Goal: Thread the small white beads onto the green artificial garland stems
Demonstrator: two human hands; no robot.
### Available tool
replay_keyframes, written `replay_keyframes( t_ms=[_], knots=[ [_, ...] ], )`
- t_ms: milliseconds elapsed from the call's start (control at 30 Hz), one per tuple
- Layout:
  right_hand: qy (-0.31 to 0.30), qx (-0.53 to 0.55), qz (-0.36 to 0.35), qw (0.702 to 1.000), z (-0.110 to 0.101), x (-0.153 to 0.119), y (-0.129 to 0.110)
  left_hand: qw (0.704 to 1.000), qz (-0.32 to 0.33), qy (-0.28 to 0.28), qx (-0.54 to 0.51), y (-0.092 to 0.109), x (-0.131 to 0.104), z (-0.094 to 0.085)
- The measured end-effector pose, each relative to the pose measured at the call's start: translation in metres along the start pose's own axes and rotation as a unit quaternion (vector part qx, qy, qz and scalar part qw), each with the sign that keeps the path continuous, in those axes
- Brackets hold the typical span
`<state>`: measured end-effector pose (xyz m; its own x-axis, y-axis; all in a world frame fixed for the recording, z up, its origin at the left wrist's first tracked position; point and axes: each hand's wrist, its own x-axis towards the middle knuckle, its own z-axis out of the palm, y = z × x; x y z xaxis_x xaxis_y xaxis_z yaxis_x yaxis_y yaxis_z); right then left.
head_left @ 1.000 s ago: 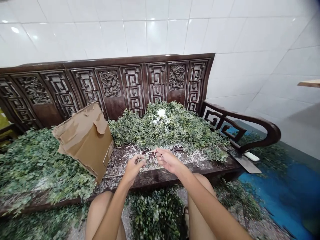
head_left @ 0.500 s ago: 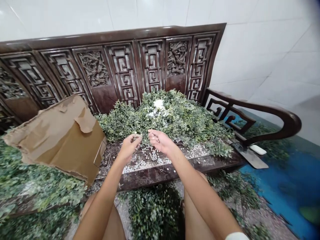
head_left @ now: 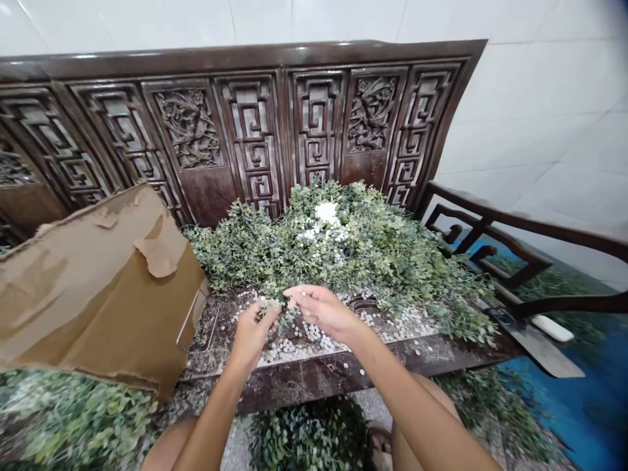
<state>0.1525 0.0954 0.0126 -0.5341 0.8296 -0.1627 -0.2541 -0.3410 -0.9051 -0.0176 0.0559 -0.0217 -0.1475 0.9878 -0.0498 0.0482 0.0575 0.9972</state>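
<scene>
My left hand is pinched round a small green sprig, above the front part of the dark wooden bench seat. Close to its right, my right hand has its fingers drawn together near the sprig; whatever lies between its fingertips is too small to make out. Behind both hands a heap of green artificial foliage rests on the bench, with a cluster of small white pieces on top. Many more small white discs lie scattered on the seat under and around my hands.
A torn cardboard box stands on the left of the bench. The carved backrest rises behind, and a curved armrest is at the right. A flat metal piece juts past the seat. More foliage lies below the front edge.
The view has shifted, so the bench appears larger and closer. My hands stay near each other; the right fingers are now straighter and nearer the sprig in my left hand.
</scene>
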Motion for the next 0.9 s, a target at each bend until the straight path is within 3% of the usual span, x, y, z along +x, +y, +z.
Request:
replay_keyframes(
  t_ms=[333,433,567,767,900],
  knots=[
    [0.041,-0.091,0.01,0.995,-0.001,0.017,0.012,0.992,0.025,-0.089,0.089,-0.001,0.003,-0.009],
    [0.045,-0.085,0.016,0.995,-0.004,0.02,0.011,0.996,-0.006,-0.073,0.055,-0.004,0.005,-0.011],
    [0.048,-0.062,0.006,0.997,-0.003,0.023,0.015,0.999,0.009,-0.032,0.016,-0.011,0.007,-0.009],
    [0.069,-0.078,-0.002,0.995,0.006,0.026,0.019,0.998,0.001,-0.051,0.037,-0.019,0.003,-0.007],
    [0.081,-0.105,-0.008,0.991,0.009,0.023,0.018,0.995,0.036,-0.045,0.077,-0.014,0.0,-0.006]
  ],
)
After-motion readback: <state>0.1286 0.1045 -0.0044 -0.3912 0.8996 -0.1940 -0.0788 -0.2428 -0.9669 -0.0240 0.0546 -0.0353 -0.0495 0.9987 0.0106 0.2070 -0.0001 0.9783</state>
